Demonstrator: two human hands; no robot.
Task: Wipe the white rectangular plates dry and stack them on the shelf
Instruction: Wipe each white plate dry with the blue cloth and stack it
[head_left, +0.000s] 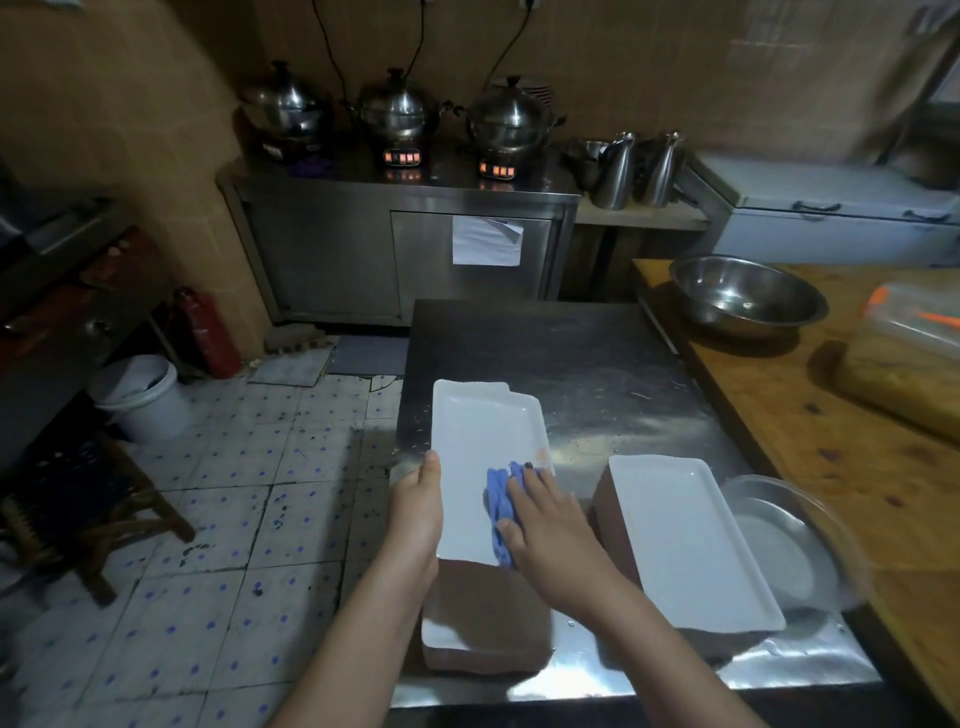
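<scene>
Head view: the left hand (418, 506) grips the left rim of a white plate (483, 441), thumb on top, fingers hidden beneath. The right hand (550, 530) lies flat, fingers nearly straight, pressing a blue cloth (500, 499) onto the plate's near right part. The plate is held over the near left part of the steel table (571, 353), above a brown-sided dish (483, 623). A second plate (685, 535) lies at the table's near right, just beside a round tray (779, 540).
</scene>
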